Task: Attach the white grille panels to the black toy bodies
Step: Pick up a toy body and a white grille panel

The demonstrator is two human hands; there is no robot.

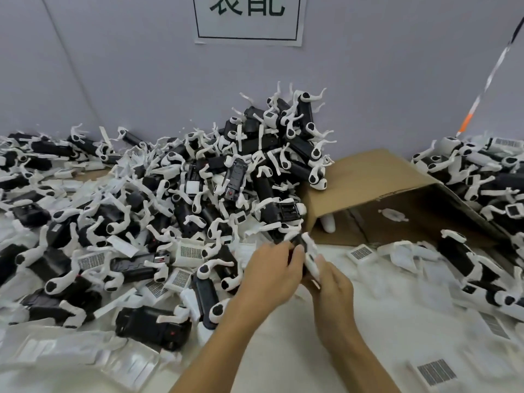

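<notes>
Bench (354, 350) covered in white sheeting, set against a pale grey wall (127, 66) bearing a printed sign (246, 18). Large heap of black toy bodies (226, 180) with white legs fills the left and centre. An open cardboard box (368, 182) lies on its side at right. Loose white grille panels (360, 253) lie scattered on the sheeting. Left hand (272, 275) grips one black toy body (297, 245) at centre; right hand (331, 290) pinches a white piece (310, 256) against it.

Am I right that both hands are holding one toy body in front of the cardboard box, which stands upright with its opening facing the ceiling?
Not quite: in the head view the cardboard box lies on its side, opening toward the person. Both hands, left hand and right hand, do hold one toy body before it.
</notes>
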